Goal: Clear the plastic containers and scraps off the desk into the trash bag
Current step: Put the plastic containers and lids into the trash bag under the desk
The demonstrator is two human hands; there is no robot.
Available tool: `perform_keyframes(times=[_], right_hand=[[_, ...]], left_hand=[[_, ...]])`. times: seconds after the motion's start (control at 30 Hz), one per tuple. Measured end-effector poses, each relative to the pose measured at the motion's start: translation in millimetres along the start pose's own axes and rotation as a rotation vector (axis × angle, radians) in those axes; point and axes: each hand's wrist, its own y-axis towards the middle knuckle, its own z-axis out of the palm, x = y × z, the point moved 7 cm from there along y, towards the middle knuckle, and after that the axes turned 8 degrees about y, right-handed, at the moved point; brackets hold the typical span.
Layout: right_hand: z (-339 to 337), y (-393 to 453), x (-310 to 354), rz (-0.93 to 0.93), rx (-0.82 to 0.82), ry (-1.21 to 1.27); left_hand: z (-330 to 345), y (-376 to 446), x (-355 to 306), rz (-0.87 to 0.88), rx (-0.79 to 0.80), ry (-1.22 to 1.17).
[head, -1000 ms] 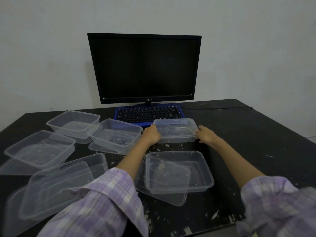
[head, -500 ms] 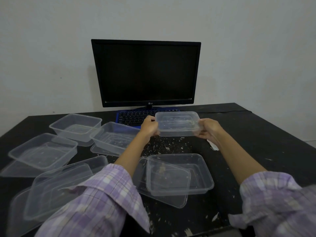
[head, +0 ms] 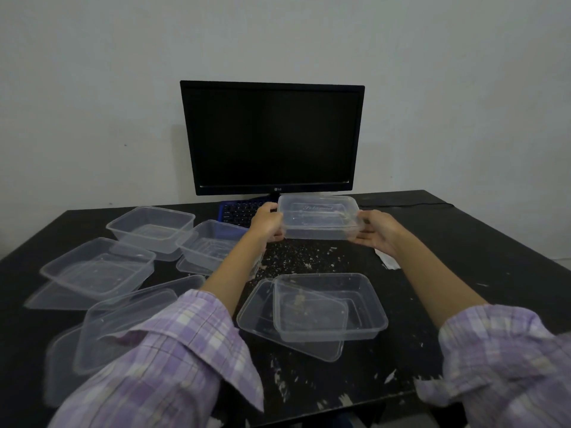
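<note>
Six clear plastic containers show in the head view, one held and five resting on the black desk [head: 463,242], with at least three loose flat lids under or beside them. The held container [head: 319,217] is a shallow rectangular tub of thin, see-through plastic with rounded corners and a raised rim; it is turned bottom toward the camera, faint embossed lettering across its base, and it hangs in the air above the desk at about 12 o'clock, in front of the keyboard [head: 236,211] and the foot of the monitor [head: 272,137]. The left hand [head: 267,222] clasps its left short end, fingers curled around the rim; the right hand [head: 375,231] clasps the right short end, thumb on top and fingers beneath. Below it a patch of pale scraps [head: 304,257] speckles the desk, small and crumb-like. At 6 o'clock sits a nearer container [head: 330,307] with a lid tilted inside it and another lid under it. At 9 to 10 o'clock lie three more tubs, the far-left tub [head: 151,227], the middle tub [head: 213,242] and the left-edge tub [head: 99,267], and at 7 o'clock a low tub [head: 133,316] partly hidden by a purple plaid sleeve [head: 173,350]. A white paper scrap [head: 388,262] lies at 2 o'clock, just under the right wrist.
</note>
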Motion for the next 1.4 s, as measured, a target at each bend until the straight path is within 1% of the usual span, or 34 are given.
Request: perform_keyframes(times=[0.2, 0.4, 0.53, 0.63, 0.77, 0.83, 0.97, 1.07, 1.2, 1.4], right_hand=[[28.5, -28.8, 8.4, 0.008, 0.106, 0.051], [74.3, -72.6, -1.2, 0.018, 0.223, 0.069], [115.2, -113.5, -14.2, 0.027, 0.377, 0.089], [143.4, -139.4, -31.4, 0.034, 0.468, 0.131], [198.8, -191.8, -65.3, 0.090, 0.620, 0.098], [207.6, -206.1, -71.3, 0.098, 0.672, 0.151], [246.6, -252.6, -104.1, 0.139, 0.801, 0.134], [270.2, -285.5, -144.1, 0.174, 0.870, 0.110], [277.0, -314.7, -195.0, 0.214, 0.870, 0.094], [279.9, -329.4, -269.3, 0.318, 0.828, 0.082]], left_hand=[[-46.9, -34.7, -14.4, 0.056, -0.002, -0.061], [-110.6, -91.8, -6.0, 0.066, -0.027, -0.114], [-157.3, -146.7, 10.6, 0.063, -0.095, -0.181], [-192.4, -193.5, 28.2, 0.079, -0.130, -0.183], [-250.4, -258.2, 69.5, 0.082, -0.241, -0.232], [-261.2, -274.1, 76.9, 0.082, -0.243, -0.244], [-300.8, -328.5, 114.6, 0.036, -0.322, -0.220], [-326.3, -367.3, 151.0, -0.030, -0.330, -0.172], [-341.5, -397.8, 190.2, -0.140, -0.278, -0.073], [-344.1, -417.2, 252.9, -0.324, -0.242, -0.037]])
